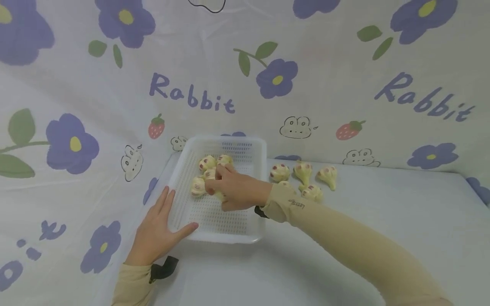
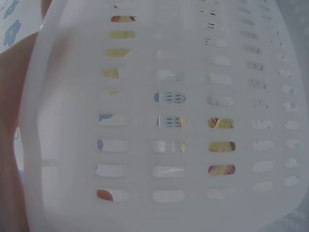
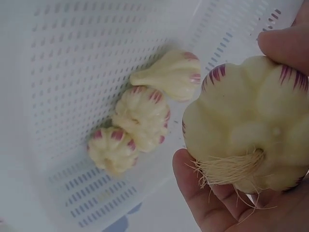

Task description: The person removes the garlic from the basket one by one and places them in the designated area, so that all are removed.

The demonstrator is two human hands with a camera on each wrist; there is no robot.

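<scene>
Here, right fingers (image 3: 193, 188) grip garlic bulb (image 3: 241, 116) — roots (image 3: 227, 168) only in right wrist view; left fingers (image 1: 167, 205) spread.

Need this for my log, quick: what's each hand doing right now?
Left hand: open, touching the white basket.
Right hand: holding a garlic bulb.
</scene>
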